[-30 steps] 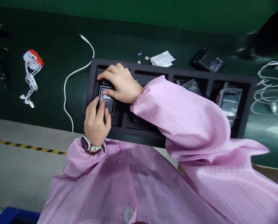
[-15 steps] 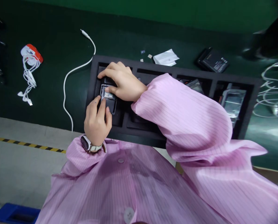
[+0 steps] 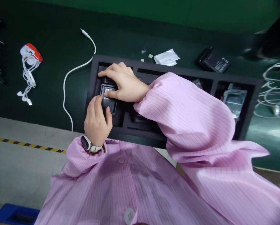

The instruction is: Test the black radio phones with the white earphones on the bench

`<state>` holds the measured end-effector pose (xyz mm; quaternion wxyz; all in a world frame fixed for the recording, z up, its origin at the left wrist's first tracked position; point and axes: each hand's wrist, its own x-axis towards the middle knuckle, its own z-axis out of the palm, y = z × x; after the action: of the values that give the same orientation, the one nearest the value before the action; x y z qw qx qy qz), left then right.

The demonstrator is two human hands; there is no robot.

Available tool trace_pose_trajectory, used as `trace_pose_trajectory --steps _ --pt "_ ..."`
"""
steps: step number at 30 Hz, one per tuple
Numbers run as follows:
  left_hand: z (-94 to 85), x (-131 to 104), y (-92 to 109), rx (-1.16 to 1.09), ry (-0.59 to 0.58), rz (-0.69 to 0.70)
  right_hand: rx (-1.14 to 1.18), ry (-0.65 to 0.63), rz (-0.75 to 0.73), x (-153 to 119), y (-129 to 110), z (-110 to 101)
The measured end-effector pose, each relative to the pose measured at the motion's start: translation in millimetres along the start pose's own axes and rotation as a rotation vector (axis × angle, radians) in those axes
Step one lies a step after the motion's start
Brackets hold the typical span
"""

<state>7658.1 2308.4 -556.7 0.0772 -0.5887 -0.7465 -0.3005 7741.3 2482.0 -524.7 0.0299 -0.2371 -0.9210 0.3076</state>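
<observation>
A small black device [image 3: 110,107] with its back open lies in the left end of a black foam tray [image 3: 130,62]. My right hand [image 3: 124,82] spans it from above, the thumb on a pale label or metal slot area and the other fingers spread toward the compartment's far edge. At the device's near left side is my left hand [image 3: 96,120], its fingertips at the device's edge and its thumb apart from them. A watch [image 3: 87,143] is on the left wrist.
A white cable [image 3: 68,75] and earphones [image 3: 30,75] lie left of the tray. Beyond it are small cards [image 3: 150,56], a white bag [image 3: 166,57] and black batteries [image 3: 213,61]. A bagged device [image 3: 235,100] sits in the right compartment; coiled white cables [image 3: 271,93] lie farther right.
My left fingers have drawn back slightly from the slot area to the device's left edge. The right thumb has shifted a little over the slot area, where a pale label now shows.
</observation>
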Motion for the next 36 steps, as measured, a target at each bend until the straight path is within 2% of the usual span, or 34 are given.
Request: trace_pose_trajectory --steps 9,14,21,30,33,36 --pt "2.2 -2 -2 -0.026 0.057 0.000 -0.048 0.034 0.051 2 -7 5" --pt "1.6 0 -1 -0.001 0.061 0.022 -0.037 0.034 0.023 3 -1 4" --pt "2.3 -1 -2 -0.003 0.063 0.015 -0.009 -0.037 -0.058 3 14 -3" --pt "2.1 0 -3 -0.005 0.048 0.008 -0.016 -0.013 -0.034 8 7 2" --pt "2.1 0 -4 -0.015 0.048 -0.001 0.020 0.011 -0.075 2 7 -11" --pt "1.7 0 -5 -0.027 0.048 -0.009 0.024 0.147 -0.035 -26 8 -36"
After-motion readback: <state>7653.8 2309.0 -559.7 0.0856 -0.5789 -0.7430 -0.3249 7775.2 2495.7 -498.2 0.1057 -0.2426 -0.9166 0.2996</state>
